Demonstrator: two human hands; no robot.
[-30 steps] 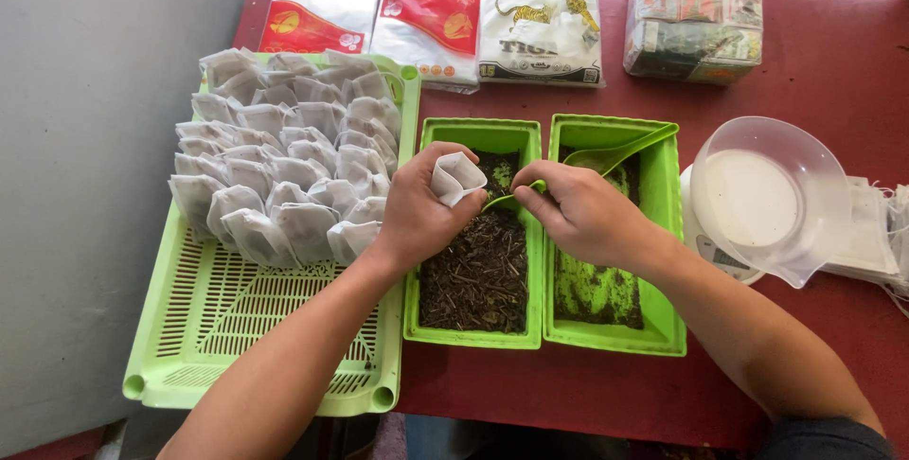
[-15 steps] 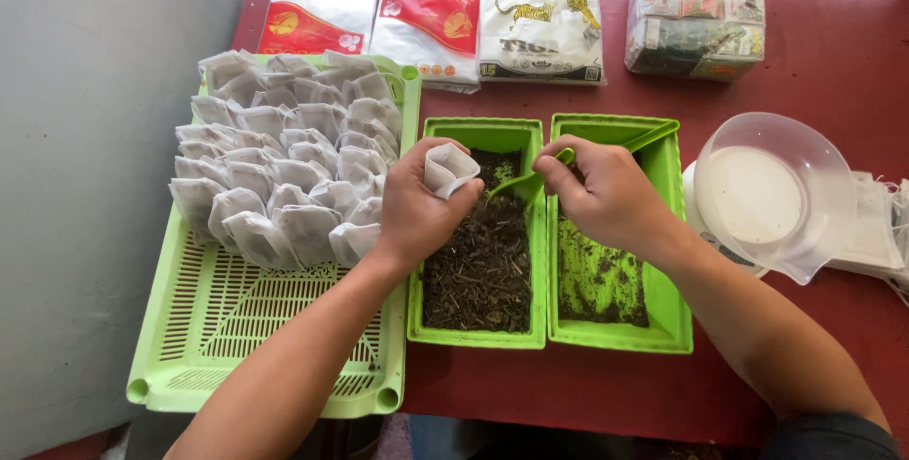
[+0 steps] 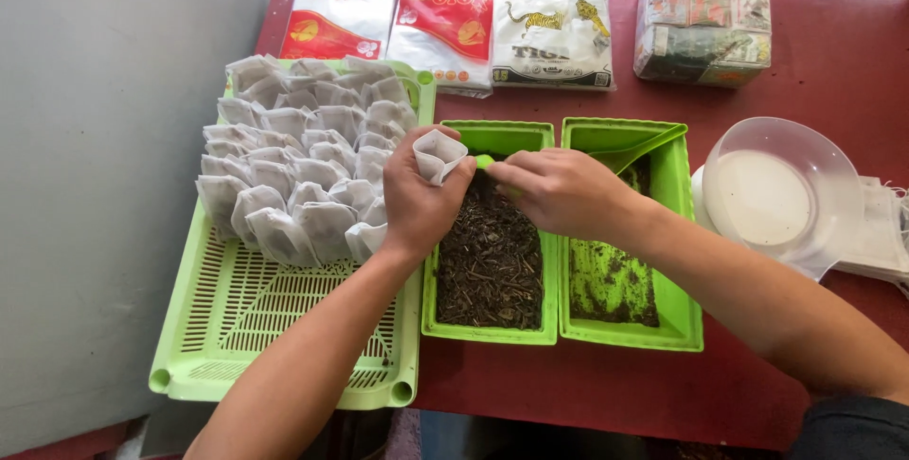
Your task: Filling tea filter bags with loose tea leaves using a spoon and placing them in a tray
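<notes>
Dark red tabletop point(image 3: 833, 62) fills my view, with a pale grey wall along its left edge and a row of packets at the far edge: a red and white packet point(image 3: 336, 23), another red and white one point(image 3: 440, 29), a white packet with a tiger picture point(image 3: 552, 29), and a wrapped bundle of small boxes point(image 3: 705, 20) toward the far right corner. I see my left hand point(image 3: 417, 200) closed around a small white filter bag point(image 3: 439, 154), held upright with its mouth open and its soft, papery sides slightly crumpled; it sits above the far end of the left green tub point(image 3: 492, 327), near the middle of the table. My right hand point(image 3: 563, 190) is curled narrow around a green scoop point(image 3: 485, 161), of which I can make out only a bright tip just beside the bag's mouth; whether it touches the bag I cannot tell. The left tub is heaped with dark, twiggy loose tea leaves point(image 3: 490, 261). Touching it on the right is a second green tub point(image 3: 677, 318), with only a thin dusting of leaf crumbs point(image 3: 611, 280) at its near end and another green scoop point(image 3: 644, 143) resting across its far right corner. Along the table's left edge lies a light green slatted tray point(image 3: 275, 346), its far half packed with rows of plump white filled bags point(image 3: 303, 167) and its near half bare. Near the right edge sits a clear plastic bowl point(image 3: 781, 195), with a stack of flat white bags point(image 3: 881, 233) just beside it.
</notes>
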